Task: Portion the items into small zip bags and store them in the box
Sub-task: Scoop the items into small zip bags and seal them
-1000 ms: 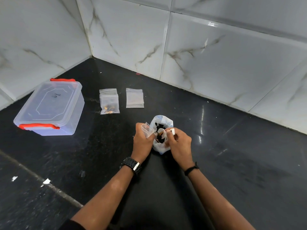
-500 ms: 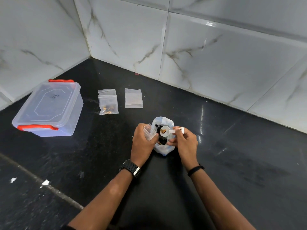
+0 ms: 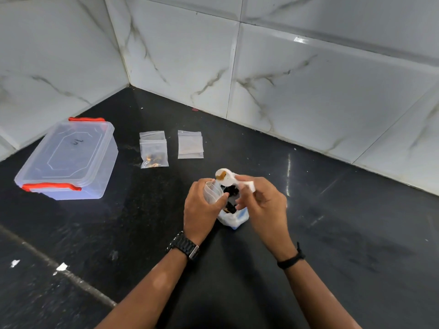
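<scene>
**Scoop Raised Beside Open Zip Bag, Centre Frame**

Head view. The left hand is curled round a small clear zip bag, holding it upright with its mouth open at the top; the thumb lies across the front of the bag. The right hand pinches the handle of a white scoop between thumb and fingers. The bowl of the scoop sits just above and right of the bag mouth, at the upper edge of both hands, and carries a small orange-brown piece. Whether the scoop touches the bag rim cannot be determined.

Between and below the two hands stands a white supply bag with dark items visible through its open top. It rests on the black countertop.

In the upper centre of the frame, well apart from the hands, two groups of zip bags lie flat: the filled zip bags on the left, with brown items at the lower end, and the empty zip bags just beside them on the right.

At the left of the frame stands the clear box, lid on, with red latches at its near and far ends.

A black watch is on the left wrist; a black band is on the right wrist.
</scene>
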